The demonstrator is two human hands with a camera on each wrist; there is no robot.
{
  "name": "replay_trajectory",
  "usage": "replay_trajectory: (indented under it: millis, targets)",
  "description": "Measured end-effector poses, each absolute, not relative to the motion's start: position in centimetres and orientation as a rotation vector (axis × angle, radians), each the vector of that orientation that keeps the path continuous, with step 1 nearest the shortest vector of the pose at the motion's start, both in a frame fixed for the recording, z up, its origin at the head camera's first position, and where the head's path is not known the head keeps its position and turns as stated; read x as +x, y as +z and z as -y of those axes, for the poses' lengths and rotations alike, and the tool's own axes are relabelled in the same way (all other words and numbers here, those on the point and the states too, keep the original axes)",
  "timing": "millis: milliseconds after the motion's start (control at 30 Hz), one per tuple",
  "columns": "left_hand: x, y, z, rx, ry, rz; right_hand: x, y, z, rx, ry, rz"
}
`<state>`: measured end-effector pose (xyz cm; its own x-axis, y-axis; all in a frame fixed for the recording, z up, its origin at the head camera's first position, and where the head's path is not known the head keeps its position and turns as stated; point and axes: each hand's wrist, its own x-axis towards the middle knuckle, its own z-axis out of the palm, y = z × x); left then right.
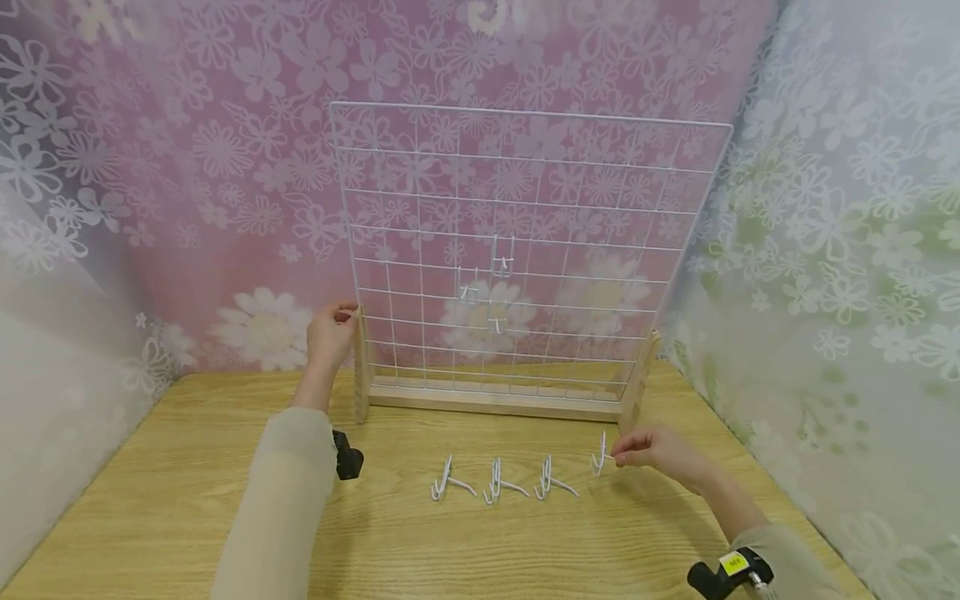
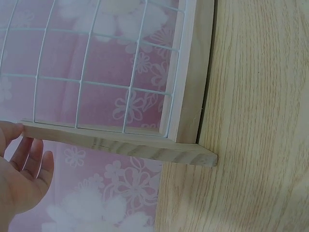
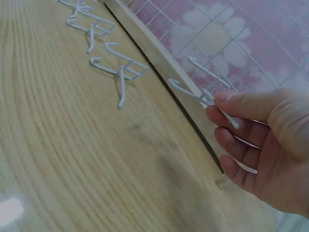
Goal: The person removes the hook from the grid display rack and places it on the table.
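Observation:
My right hand (image 1: 663,454) pinches a white wire hook (image 3: 207,96) between thumb and fingers, holding it just above the table. The hook's two bent ends point away from the hand. My left hand (image 1: 328,335) grips the upper end of the left upright (image 2: 120,147) of a wooden stand (image 1: 487,406). That stand carries a white wire grid panel (image 1: 525,113). Three white hooks hang near the panel's middle: an upper one (image 1: 503,267), a left one (image 1: 468,294) and a lower one (image 1: 497,325).
Three more white hooks lie in a row on the wood-grain table (image 1: 150,475) before the stand: left (image 1: 447,479), middle (image 1: 496,483) and right (image 1: 548,481). A pink flowered backdrop (image 1: 247,167) rises behind the panel, and a pale flowered one (image 1: 847,292) stands at right.

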<state>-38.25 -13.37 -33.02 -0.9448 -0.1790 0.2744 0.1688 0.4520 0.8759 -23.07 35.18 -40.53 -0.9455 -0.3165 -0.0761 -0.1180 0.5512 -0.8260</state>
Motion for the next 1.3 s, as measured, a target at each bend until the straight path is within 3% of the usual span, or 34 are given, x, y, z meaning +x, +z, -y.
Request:
replay_trajectory:
  millis: [700,1300]
  targets:
    - [-38.1,-32.9,13.3,-0.007,-1.482,2.382,-23.0,-43.9,-35.1,-0.399,-1.366,-2.534]
    - [-38.3,-33.1,13.2,-0.008,-1.482,2.363,-23.0,-44.6,-34.8,-0.434,-1.328,-2.551]
